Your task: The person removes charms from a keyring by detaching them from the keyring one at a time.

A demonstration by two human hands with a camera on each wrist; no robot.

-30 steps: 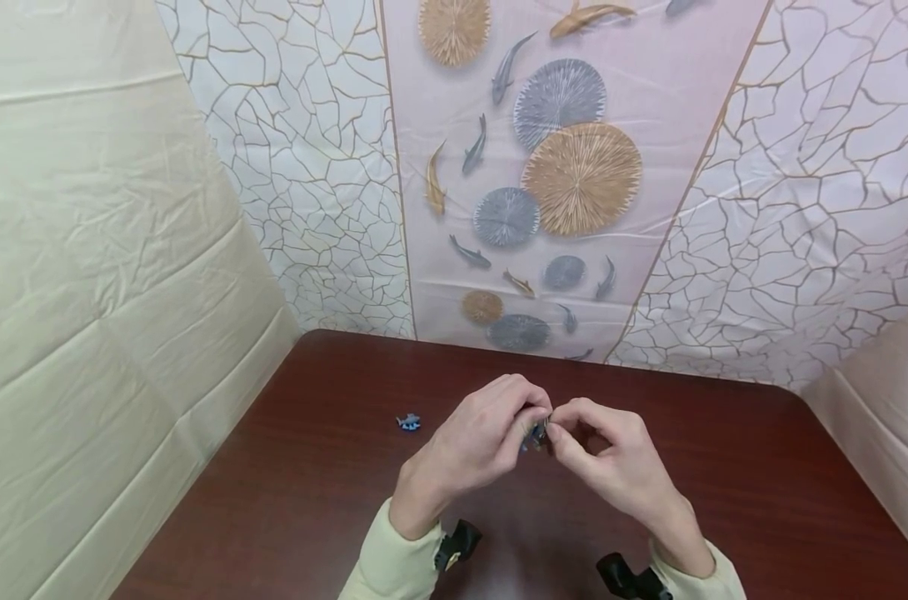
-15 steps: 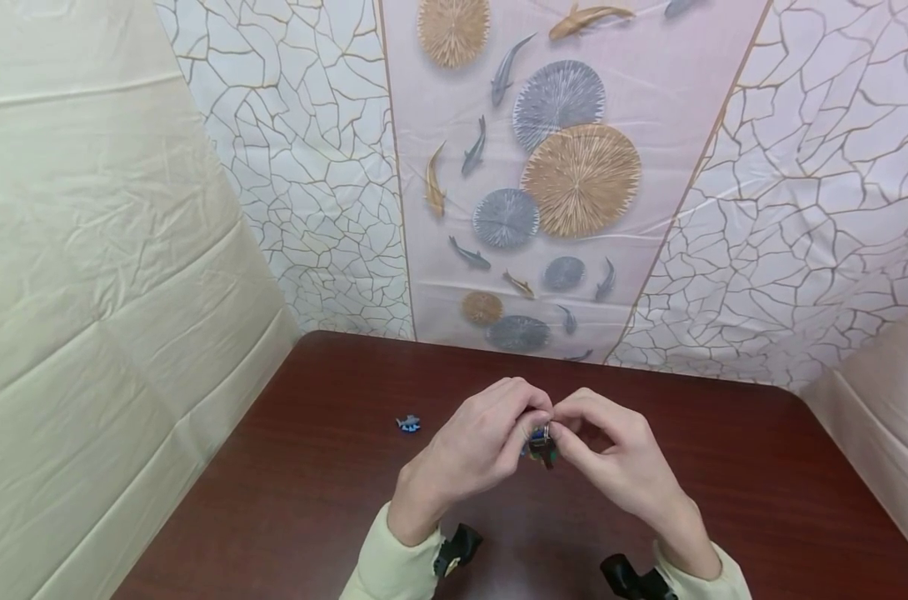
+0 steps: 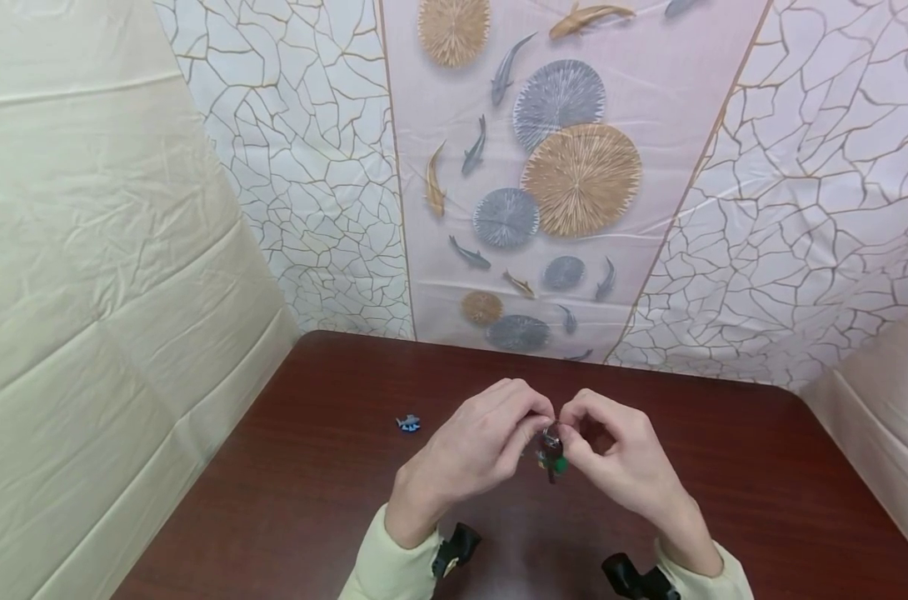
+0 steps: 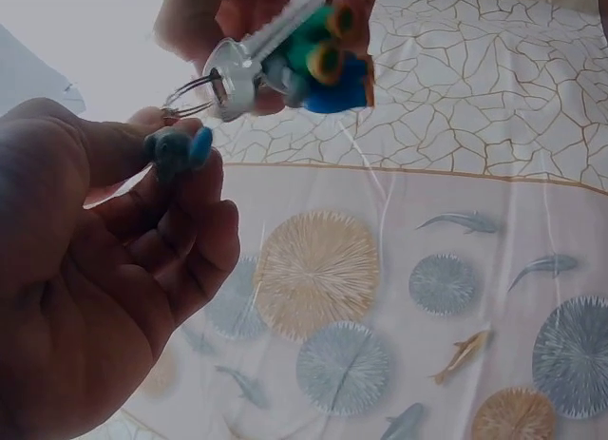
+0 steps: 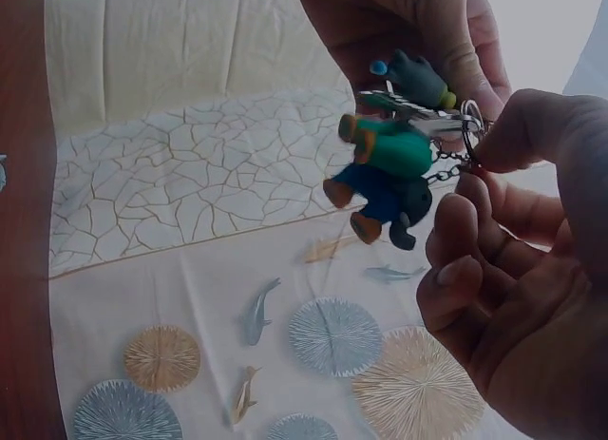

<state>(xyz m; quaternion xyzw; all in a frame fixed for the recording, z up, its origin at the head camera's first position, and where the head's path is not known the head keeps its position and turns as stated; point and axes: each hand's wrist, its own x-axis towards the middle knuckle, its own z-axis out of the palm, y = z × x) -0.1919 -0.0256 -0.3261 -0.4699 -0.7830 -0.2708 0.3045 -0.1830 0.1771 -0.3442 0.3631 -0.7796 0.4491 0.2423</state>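
Above the table, both hands meet at a metal key ring (image 5: 470, 122). My left hand (image 3: 476, 437) pinches it between thumb and finger, and a small grey figure with a blue part (image 4: 174, 152) sits at those fingertips. My right hand (image 3: 615, 450) pinches the ring's other side with thumb and forefinger. A silver key (image 4: 228, 77) is on the ring. Small figure charms hang beside the key, one with a green body (image 5: 399, 153) and one with a blue body (image 5: 373, 191). Short chains (image 5: 445, 169) run to them. The fingers hide part of the ring.
A small blue and grey figure (image 3: 408, 423) lies on the dark red-brown table (image 3: 334, 508), left of the hands. Patterned cloth (image 3: 341, 167) hangs behind the table, and cream cloth (image 3: 102, 250) drapes its left side.
The key and charms have come into fuller view, hanging lower below the fingertips. Both hands stay close together, with the right shifted slightly to the right. The figure on the table has not moved.
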